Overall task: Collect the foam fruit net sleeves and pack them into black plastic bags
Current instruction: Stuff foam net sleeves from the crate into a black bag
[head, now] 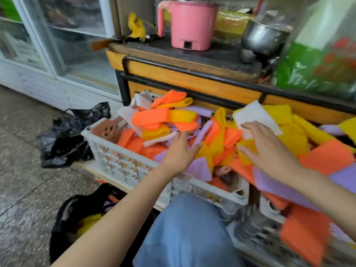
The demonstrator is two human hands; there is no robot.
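A white slatted crate (119, 162) on the floor is heaped with foam net sleeves (154, 118) in orange, yellow, purple and white. My left hand (179, 151) reaches into the heap with loosely spread fingers, touching purple and yellow sleeves. My right hand (267, 149) hovers over the pile with spread fingers, its fingertips on a yellow sleeve (246, 149) and a white one (256, 116). An open black plastic bag (77, 214) lies at lower left with yellow sleeves inside. Another crumpled black bag (65, 135) lies left of the crate.
A wooden counter (173, 74) with a black metal rail stands behind the crate, carrying a pink bucket (190, 24), a steel pot (262, 37) and a green bag (317, 60). A glass-door cabinet (57, 35) is at left. My blue-jeaned knee (188, 228) is below.
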